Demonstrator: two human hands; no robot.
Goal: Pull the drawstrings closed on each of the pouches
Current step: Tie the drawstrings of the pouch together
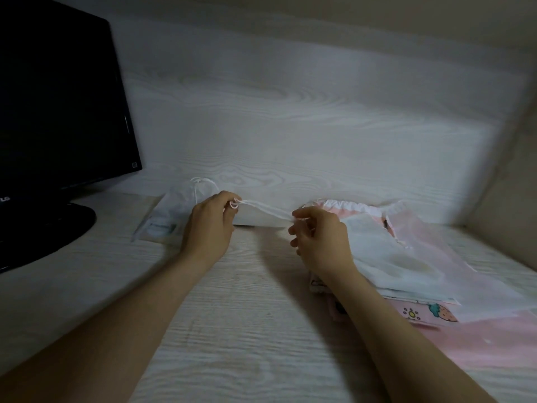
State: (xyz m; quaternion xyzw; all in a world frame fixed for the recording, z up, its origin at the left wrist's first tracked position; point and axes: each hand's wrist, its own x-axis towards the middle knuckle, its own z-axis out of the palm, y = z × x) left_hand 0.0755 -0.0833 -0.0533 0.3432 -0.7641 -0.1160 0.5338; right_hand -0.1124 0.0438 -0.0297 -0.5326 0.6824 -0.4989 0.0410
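We look down on a pale wood-grain surface (247,330) with a dark monitor (58,97) standing at its left end. To the right lies a pile of pouches (479,338), pink printed cloth at the bottom. A flat white pouch (383,257) lies on top of it, and behind that a pink pouch (351,205) whose white mouth looks gathered. A smaller white pouch (183,200) lies apart at the far left, near the monitor's foot, its neck cinched.

Our left hand (209,225) is raised in front of that small pouch, thumb and forefinger pinching a looped end of the drawstring (264,210). Our right hand (319,242) hovers over the pile's near-left corner, its fingertips pinching the other end of the cord. We cannot tell whether it also grips the pouch cloth.

The thin white cord runs taut, left to right, sloping slightly down toward the right hand. We judge it belongs to the top white pouch, which spreads rightward from the right hand. So the closing pull should go leftward along the cord while the right hand anchors the mouth.
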